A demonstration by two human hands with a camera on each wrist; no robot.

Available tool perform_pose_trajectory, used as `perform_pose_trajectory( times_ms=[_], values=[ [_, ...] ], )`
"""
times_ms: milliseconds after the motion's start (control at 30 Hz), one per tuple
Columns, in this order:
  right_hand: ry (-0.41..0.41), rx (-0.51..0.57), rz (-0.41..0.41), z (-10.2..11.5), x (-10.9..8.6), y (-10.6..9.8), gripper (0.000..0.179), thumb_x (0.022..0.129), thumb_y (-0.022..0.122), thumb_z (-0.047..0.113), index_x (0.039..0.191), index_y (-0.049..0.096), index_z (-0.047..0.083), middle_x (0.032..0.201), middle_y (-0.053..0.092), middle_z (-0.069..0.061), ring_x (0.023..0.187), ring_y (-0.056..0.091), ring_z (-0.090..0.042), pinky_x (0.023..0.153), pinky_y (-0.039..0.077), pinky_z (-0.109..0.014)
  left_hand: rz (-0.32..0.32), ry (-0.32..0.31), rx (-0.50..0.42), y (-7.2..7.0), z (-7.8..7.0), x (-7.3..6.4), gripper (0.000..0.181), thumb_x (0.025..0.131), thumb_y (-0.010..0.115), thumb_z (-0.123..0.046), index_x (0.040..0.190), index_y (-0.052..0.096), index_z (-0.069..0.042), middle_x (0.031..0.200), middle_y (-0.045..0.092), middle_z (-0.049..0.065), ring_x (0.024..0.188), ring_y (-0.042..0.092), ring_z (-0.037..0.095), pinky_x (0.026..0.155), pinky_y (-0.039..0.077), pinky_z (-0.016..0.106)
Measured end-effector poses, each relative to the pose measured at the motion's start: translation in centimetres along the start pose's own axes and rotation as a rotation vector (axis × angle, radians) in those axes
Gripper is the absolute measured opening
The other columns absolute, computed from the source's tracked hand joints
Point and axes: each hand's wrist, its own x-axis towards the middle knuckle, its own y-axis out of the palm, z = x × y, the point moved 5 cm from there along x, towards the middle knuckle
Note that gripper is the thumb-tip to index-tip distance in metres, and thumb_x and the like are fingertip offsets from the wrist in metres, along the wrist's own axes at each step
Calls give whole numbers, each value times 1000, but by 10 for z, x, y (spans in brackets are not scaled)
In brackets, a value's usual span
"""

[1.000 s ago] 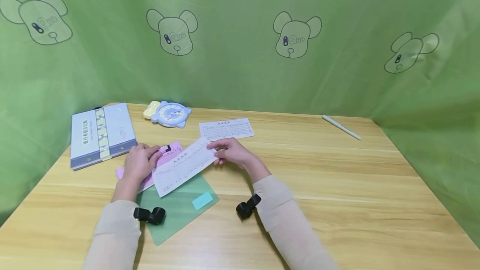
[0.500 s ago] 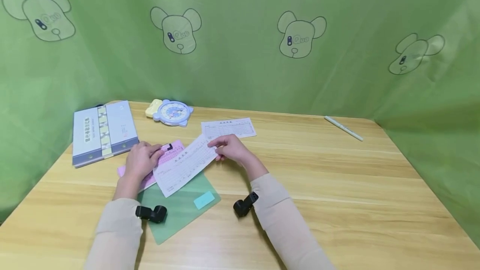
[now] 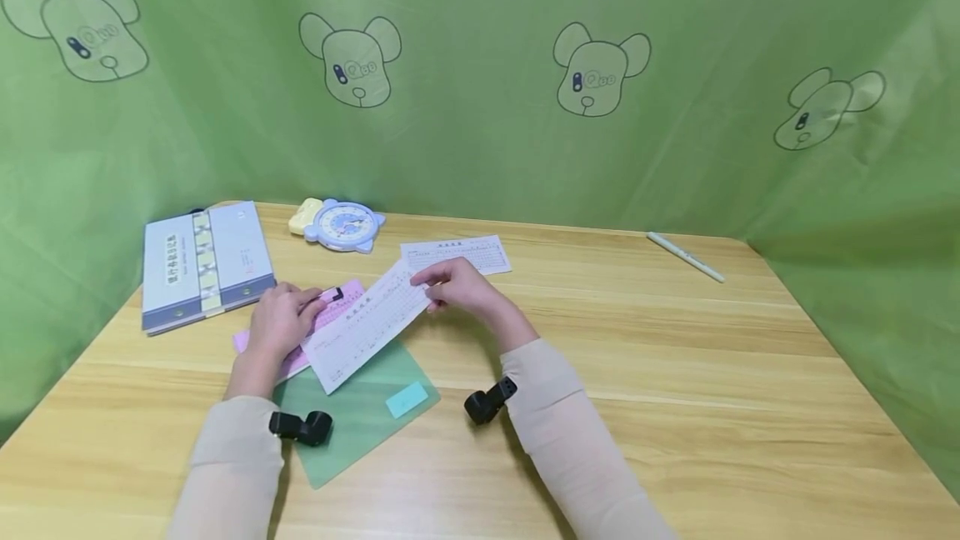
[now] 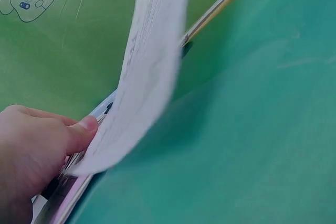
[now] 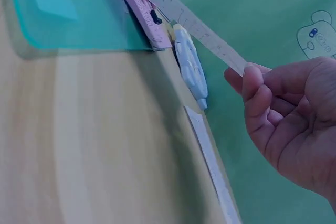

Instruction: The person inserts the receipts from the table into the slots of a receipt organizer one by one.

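Observation:
My right hand (image 3: 457, 288) pinches the right end of a white printed form (image 3: 367, 327) between thumb and fingers. The form is raised and slants down to the left over a pink form pad (image 3: 345, 307). In the left wrist view the form (image 4: 142, 77) bends, its lower end near my left thumb. My left hand (image 3: 281, 323) grips the pad's left part; in its wrist view the thumb of this hand (image 4: 47, 145) lies along the edge. A slim thing with a black end (image 3: 337, 295) lies by the left fingertips; its kind is unclear.
A green translucent mat (image 3: 352, 423) with a turquoise slip (image 3: 407, 400) lies under the pad. A blue binder (image 3: 232, 252) is at the left, a blue toy clock (image 3: 345, 226) at the back. Another white form (image 3: 480, 255) lies behind; a pale pen (image 3: 686, 257) is far right.
My right hand has risen slightly and tilts the white form a little more steeply. The left hand stays on the pink pad. The head view has shifted a little.

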Motion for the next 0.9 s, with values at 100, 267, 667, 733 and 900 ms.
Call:
perform_pose_trajectory(
  times_ms=[100, 267, 667, 733, 900],
  values=[
    [7, 21, 27, -2, 1, 7, 26, 78, 50, -10, 101, 61, -4, 81, 60, -12, 56, 56, -21, 58, 46, -33, 9, -11, -3, 1, 1, -1, 32, 85, 54, -22, 110, 58, -2, 92, 51, 20, 86, 43, 34, 73, 34, 45],
    [37, 114, 31, -6, 3, 20, 27, 79, 49, -10, 104, 58, -6, 82, 59, -13, 55, 56, -17, 55, 47, -26, 7, -7, -1, 2, 1, -1, 32, 85, 54, -22, 110, 59, -2, 91, 51, 19, 85, 43, 34, 73, 34, 45],
    [166, 272, 37, -24, 14, 56, 27, 81, 50, -9, 106, 58, -3, 81, 59, -13, 57, 57, -15, 52, 46, -21, 7, 8, 22, 0, 0, 0, 32, 86, 53, -22, 110, 58, -1, 92, 51, 21, 85, 43, 35, 72, 34, 45],
    [181, 269, 29, -25, 15, 59, 27, 81, 50, -8, 106, 59, -2, 81, 59, -12, 57, 57, -15, 52, 47, -21, 9, 6, 22, 0, 0, 0, 32, 86, 52, -22, 110, 58, -1, 93, 51, 21, 85, 43, 34, 72, 34, 45],
    [200, 225, 19, -25, 20, 63, 27, 81, 51, -6, 105, 60, 0, 81, 60, -12, 59, 57, -16, 53, 47, -22, 4, 7, 17, 1, -1, 1, 32, 87, 51, -23, 110, 58, -2, 93, 52, 20, 85, 43, 34, 73, 34, 45]
  ],
)
